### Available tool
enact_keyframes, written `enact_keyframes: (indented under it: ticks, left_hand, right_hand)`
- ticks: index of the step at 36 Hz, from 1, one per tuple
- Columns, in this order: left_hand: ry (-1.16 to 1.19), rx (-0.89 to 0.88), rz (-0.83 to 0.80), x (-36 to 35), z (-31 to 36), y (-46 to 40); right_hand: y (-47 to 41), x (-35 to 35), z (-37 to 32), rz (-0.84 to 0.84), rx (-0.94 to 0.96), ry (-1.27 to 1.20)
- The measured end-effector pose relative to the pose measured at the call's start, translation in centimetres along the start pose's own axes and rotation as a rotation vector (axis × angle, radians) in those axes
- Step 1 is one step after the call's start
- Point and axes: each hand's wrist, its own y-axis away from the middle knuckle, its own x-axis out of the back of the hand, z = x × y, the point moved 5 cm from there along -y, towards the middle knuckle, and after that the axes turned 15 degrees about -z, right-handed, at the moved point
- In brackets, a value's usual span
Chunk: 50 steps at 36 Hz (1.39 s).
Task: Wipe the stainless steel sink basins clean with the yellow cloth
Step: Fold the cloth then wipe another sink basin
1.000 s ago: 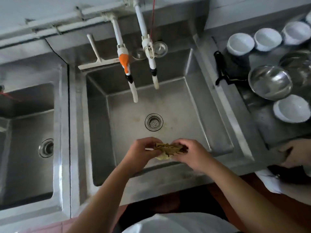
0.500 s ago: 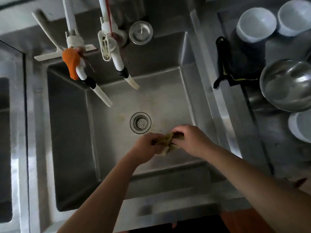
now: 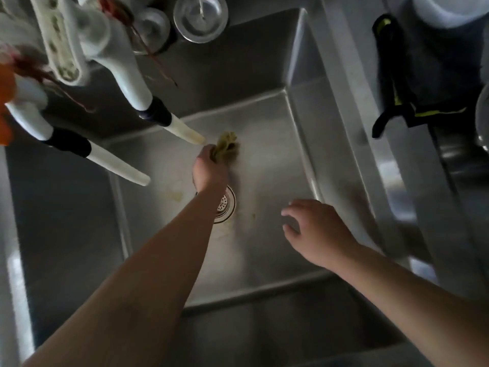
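The stainless steel sink basin (image 3: 275,160) fills the head view. My left hand (image 3: 210,170) reaches deep into it and grips the bunched yellow cloth (image 3: 226,147) against the basin floor near the back wall, just under a tap spout. My left forearm covers part of the round drain strainer (image 3: 227,205). My right hand (image 3: 315,231) hovers above the basin's right side with fingers spread and relaxed, holding nothing. Yellowish stains mark the floor around the drain.
Two white tap spouts (image 3: 182,131) (image 3: 116,165) with dark collars jut over the basin from the upper left. Round metal strainer lids (image 3: 201,17) sit on the back ledge. A black cloth with yellow trim (image 3: 394,83) hangs on the right rim.
My right hand let go of the cloth and drew back to the right. My left hand carried the cloth forward past the drain to the back of the basin. The view moved closer.
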Motion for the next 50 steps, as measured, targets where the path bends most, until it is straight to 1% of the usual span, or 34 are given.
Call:
enact_keyframes:
  ticks: [1,2,3,5,6,7,8,11,12,16,18,20,22,25,27,29,31,33,37,39,41,44,47,50]
  left_hand:
    - [-0.037,-0.025,0.027,0.2,0.3,-0.8]
    - [-0.087,-0.059,0.019,0.2,0.6,-1.6]
    - [-0.156,-0.102,-0.028,-0.3,0.8,-2.3]
    - [-0.381,-0.168,-0.170,-1.7,0.6,-3.2]
    - [-0.481,-0.191,-0.211,-2.3,0.3,-3.5]
    - [-0.536,-0.215,-0.210,-2.5,0.1,-3.7]
    - [-0.523,-0.225,-0.186,-2.5,0.0,-3.8]
    - [-0.409,-0.190,-0.087,-1.9,-0.1,-4.5]
    - [-0.403,-0.154,-0.084,-1.9,0.0,-4.9]
    - [-0.458,0.023,-0.251,-3.7,-0.5,-6.7]
    - [-0.610,0.042,-0.304,-5.1,-0.4,-7.0]
    - [-0.778,-0.037,-0.327,-6.4,0.0,-6.7]
    - [-0.881,-0.179,-0.340,-7.5,-0.2,-5.7]
    - [-1.022,-0.404,-0.335,-9.2,-2.0,-3.2]
    - [-1.070,-0.511,-0.336,-9.9,-3.5,-1.6]
    - [-1.092,-0.603,-0.342,-10.3,-4.5,-0.3]
    - [-1.108,-0.667,-0.361,-10.5,-5.3,1.1]
    - [-1.116,-0.708,-0.378,-10.8,-5.9,2.5]
    - [-1.177,-0.753,-0.444,-11.1,-7.1,5.3]
    - [-1.187,-0.784,-0.478,-11.3,-7.6,6.8]
    - [-1.179,-0.766,-0.489,-11.4,-7.6,8.2]
    - [-1.127,-0.574,-0.507,-11.8,-6.8,10.3]
    - [-1.018,-0.416,-0.499,-12.1,-6.1,11.3]
    - [-0.978,-0.328,-0.497,-12.2,-5.8,10.7]
  right_hand:
    - [-0.6,-1.0,0.3,-0.014,-0.031,-0.035]
    - [-1.2,-1.9,0.6,-0.030,-0.061,-0.063]
    - [-1.8,-2.7,0.8,-0.040,-0.089,-0.090]
    - [-3.0,-4.1,1.2,-0.046,-0.133,-0.126]
    - [-3.6,-4.7,1.3,-0.048,-0.147,-0.132]
    - [-4.2,-5.1,1.5,-0.048,-0.161,-0.133]
    - [-4.8,-5.4,1.6,-0.047,-0.175,-0.129]
    - [-6.3,-6.1,2.3,-0.056,-0.220,-0.114]
    - [-6.8,-6.4,2.7,-0.071,-0.243,-0.101]
    - [-8.2,-7.2,4.6,-0.094,-0.317,-0.033]
    - [-8.7,-8.1,5.6,-0.116,-0.352,-0.018]
    - [-8.9,-9.0,6.1,-0.134,-0.369,0.020]
    - [-9.0,-9.4,6.2,-0.132,-0.359,0.039]
    - [-8.7,-9.0,6.6,-0.106,-0.345,-0.045]
    - [-8.6,-8.6,7.1,-0.109,-0.351,-0.114]
    - [-8.3,-8.5,7.4,-0.167,-0.367,-0.151]
    - [-7.8,-8.3,7.1,-0.241,-0.372,-0.191]
    - [-7.0,-7.4,6.2,-0.253,-0.338,-0.218]
    - [-3.9,-3.0,2.3,-0.149,-0.133,-0.113]
    - [-1.9,-0.5,0.5,-0.065,-0.002,-0.030]
    - [0.0,2.0,-0.4,0.051,0.104,0.119]
    - [2.6,5.4,-0.3,0.224,0.186,0.352]
    - [4.7,8.0,1.1,0.359,0.273,0.499]
    - [6.2,9.0,4.0,0.421,0.315,0.605]
